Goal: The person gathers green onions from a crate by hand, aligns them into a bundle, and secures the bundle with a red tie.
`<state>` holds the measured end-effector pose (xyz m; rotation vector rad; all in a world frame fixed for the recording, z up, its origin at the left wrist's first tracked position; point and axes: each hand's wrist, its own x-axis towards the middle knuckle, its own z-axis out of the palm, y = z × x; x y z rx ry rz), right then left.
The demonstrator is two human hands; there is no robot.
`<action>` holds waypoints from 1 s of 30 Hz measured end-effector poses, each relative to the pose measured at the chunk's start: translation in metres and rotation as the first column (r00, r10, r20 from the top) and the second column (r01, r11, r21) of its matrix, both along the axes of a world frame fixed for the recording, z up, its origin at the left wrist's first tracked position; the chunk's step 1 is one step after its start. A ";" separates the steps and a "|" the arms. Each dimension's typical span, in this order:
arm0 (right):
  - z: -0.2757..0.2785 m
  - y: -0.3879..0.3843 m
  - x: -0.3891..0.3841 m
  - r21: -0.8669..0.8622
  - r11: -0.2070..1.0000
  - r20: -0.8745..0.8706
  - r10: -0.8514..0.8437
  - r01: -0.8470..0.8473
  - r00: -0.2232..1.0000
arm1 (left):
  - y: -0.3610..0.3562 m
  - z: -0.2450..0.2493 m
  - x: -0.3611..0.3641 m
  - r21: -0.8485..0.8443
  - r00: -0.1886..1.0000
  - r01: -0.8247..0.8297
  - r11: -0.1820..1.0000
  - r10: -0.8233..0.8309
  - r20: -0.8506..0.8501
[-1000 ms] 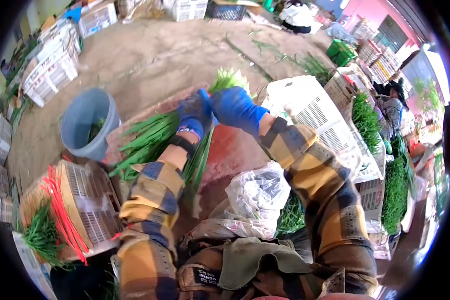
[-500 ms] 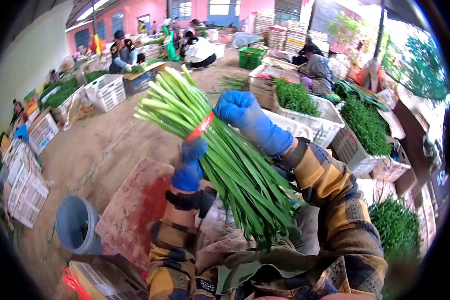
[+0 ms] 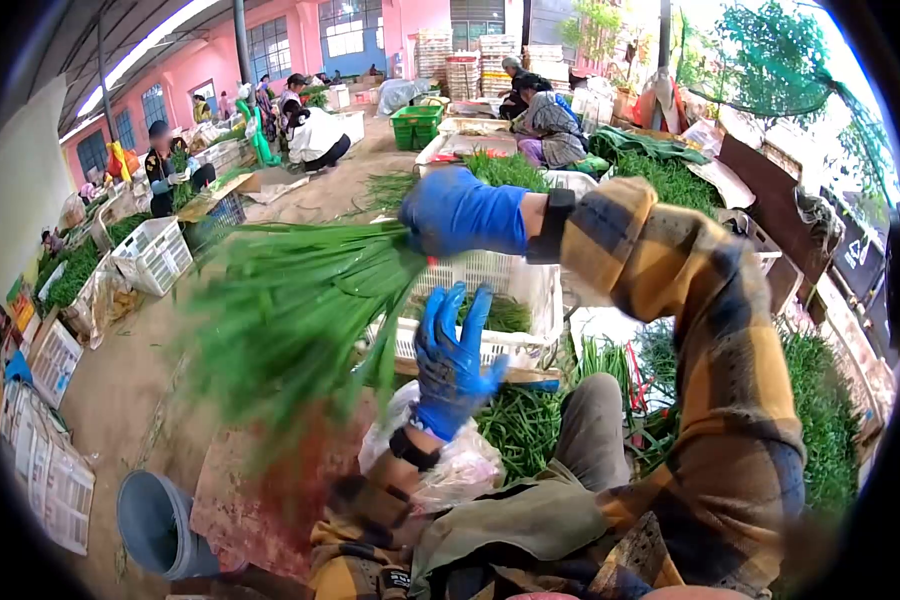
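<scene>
My right hand (image 3: 460, 212), in a blue glove, is closed around a bunch of green garlic chives (image 3: 305, 290). Its leaves fan out to the left and are smeared by motion. The grip hides the stem ends and most of the red band. Lower down, my left hand (image 3: 448, 365), also gloved in blue, has its fingers spread and holds nothing. It is just right of the hanging leaves. Behind it is a white plastic crate (image 3: 545, 290) with some chives inside. Loose chives (image 3: 525, 430) lie beside my knee.
A reddish board (image 3: 225, 500) and a grey bucket (image 3: 150, 525) stand at lower left. White crates (image 3: 150, 257) line the left side. More chives (image 3: 820, 420) are heaped at right. A green crate (image 3: 416, 128) and several people are farther back.
The bunch has swung round, its leaves now pointing left instead of toward me. My left hand has let go and opened, while my right hand has taken the bunch. The view has shifted right.
</scene>
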<state>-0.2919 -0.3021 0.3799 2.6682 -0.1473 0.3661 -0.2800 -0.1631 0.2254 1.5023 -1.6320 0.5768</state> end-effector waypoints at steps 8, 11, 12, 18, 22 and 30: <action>-0.001 -0.003 -0.006 0.538 0.695 0.699 -0.052 -0.477 0.713 | 0.069 0.032 0.049 -0.538 0.376 0.156 0.828 -0.554 -0.743; -0.007 0.007 -0.014 0.844 0.262 0.519 -0.178 -0.468 0.836 | 0.027 0.003 0.087 -0.408 0.599 0.238 0.881 -0.464 -0.652; -0.009 0.012 -0.019 0.888 0.145 0.457 -0.173 -0.437 0.872 | 0.008 -0.012 0.083 -0.442 0.462 0.314 0.840 -0.542 -0.702; 0.011 -0.024 -0.088 0.653 0.756 0.150 -0.086 -0.034 0.985 | -0.033 -0.004 0.052 -0.755 -0.428 0.509 0.414 -0.639 -0.639; -0.006 -0.042 -0.133 0.461 0.850 0.419 0.043 -0.254 0.907 | -0.054 -0.027 0.061 -0.706 -0.572 0.566 0.426 -0.414 -0.708; -0.034 -0.020 -0.138 0.631 0.774 0.183 -0.085 -0.051 0.979 | -0.080 0.023 0.025 -0.378 0.102 0.763 0.525 -0.674 -0.732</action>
